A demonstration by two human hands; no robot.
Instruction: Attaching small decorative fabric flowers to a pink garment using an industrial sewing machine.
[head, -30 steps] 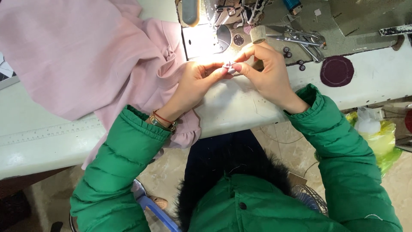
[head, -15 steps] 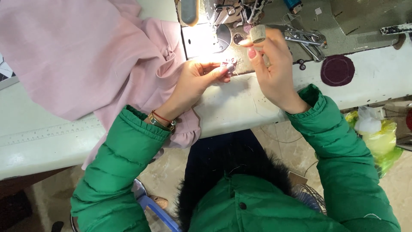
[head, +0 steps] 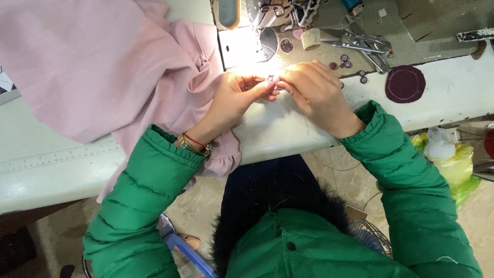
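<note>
My left hand (head: 234, 98) and my right hand (head: 311, 95) meet fingertip to fingertip over the white sewing table (head: 288, 131), under the machine's bright lamp. Between the fingertips both hands pinch a small pink button piece (head: 271, 81). A large pink garment (head: 98, 72) lies spread to the left, its edge under my left wrist. Both arms wear green padded sleeves, and bracelets circle the left wrist.
The sewing machine head (head: 267, 23) sits just beyond the hands. Scissors (head: 360, 46), a small thread spool (head: 310, 38) and loose dark buttons (head: 346, 62) lie at the right, with a round maroon pad (head: 405, 84). A yellow-green bag (head: 453, 164) sits on the floor.
My right hand reached up toward the thread spool near the machine, then came back down to meet the left hand at the small piece.
</note>
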